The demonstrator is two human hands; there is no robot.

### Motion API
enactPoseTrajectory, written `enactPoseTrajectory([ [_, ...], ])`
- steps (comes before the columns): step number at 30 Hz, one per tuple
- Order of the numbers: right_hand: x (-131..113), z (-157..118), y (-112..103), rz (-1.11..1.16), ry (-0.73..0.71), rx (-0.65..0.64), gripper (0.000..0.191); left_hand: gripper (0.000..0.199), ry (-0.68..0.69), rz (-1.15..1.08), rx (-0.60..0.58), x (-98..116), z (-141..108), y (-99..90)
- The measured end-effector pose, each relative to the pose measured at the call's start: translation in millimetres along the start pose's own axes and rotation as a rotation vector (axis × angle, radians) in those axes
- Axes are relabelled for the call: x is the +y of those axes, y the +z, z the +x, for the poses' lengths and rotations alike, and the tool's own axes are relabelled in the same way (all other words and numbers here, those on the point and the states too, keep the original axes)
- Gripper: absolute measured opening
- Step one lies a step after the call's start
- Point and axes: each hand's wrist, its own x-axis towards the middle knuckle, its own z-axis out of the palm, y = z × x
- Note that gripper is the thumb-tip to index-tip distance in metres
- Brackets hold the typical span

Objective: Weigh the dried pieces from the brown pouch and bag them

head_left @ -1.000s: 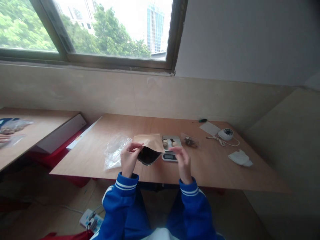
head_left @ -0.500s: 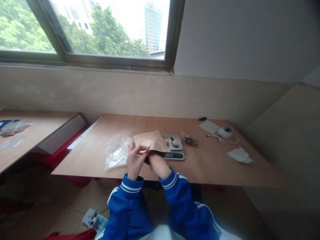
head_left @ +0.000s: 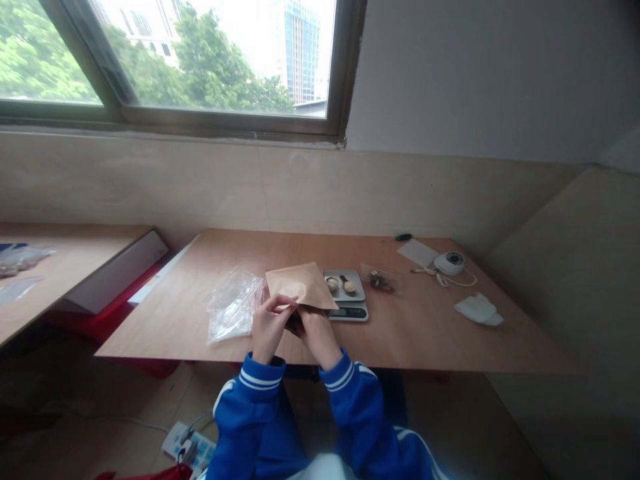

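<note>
A brown paper bag (head_left: 303, 283) is held above the table's front half, its dark opening facing me. My left hand (head_left: 270, 323) pinches the bag's edge on the left. My right hand (head_left: 316, 330) is at the opening, its fingers partly inside and hidden by the bag. Just right of the bag lies a kitchen scale (head_left: 356, 311) with small pale, round-ended items (head_left: 349, 287) on its plate. A crumpled clear plastic bag (head_left: 233, 307) rests to the left of my hands.
Right of the scale lies a clear bag with dark parts (head_left: 383, 280). Further right are a white dome camera (head_left: 450, 263) with its cable, a paper sheet (head_left: 417, 253), a green-handled screwdriver (head_left: 403, 237) and white crumpled material (head_left: 479, 310). A second table (head_left: 75, 233) stands at left.
My right hand has drawn back slightly out of the bag's opening, so more of it shows. My left hand keeps its pinch on the bag. The view has shifted a little.
</note>
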Motion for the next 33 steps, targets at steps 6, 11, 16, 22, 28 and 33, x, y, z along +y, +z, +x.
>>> enactPoseTrajectory([
  [6, -7.1, -3.1, -8.5, -0.047, -0.023, -0.034, 0.054, 0.011, 0.015, -0.006, 0.021, 1.4, 2.5, -0.9],
  [11, -1.9, -6.0, -13.8, 0.012, -0.049, -0.019, 0.049, 0.011, 0.028, -0.008, 0.037, 3.5, 5.3, -2.8],
  [16, 2.9, -9.6, -25.3, 0.206, -0.074, -0.003, 0.044, 0.011, 0.031, 0.014, 0.024, 3.5, 4.9, -3.9],
  [22, 3.7, -11.9, -32.0, 0.323, -0.1, -0.009, 0.035, 0.011, 0.016, 0.009, 0.018, 1.5, 4.8, -3.2],
  [28, 0.0, -12.2, -38.9, 0.42, -0.085, 0.054, 0.028, 0.01, 0.022, 0.041, 0.032, 1.8, 4.2, -5.3],
  [33, -0.5, -14.8, -54.7, 0.584, -0.048, 0.068, 0.02, 0.009, 0.019, 0.038, 0.011, 2.7, 3.9, -5.2],
])
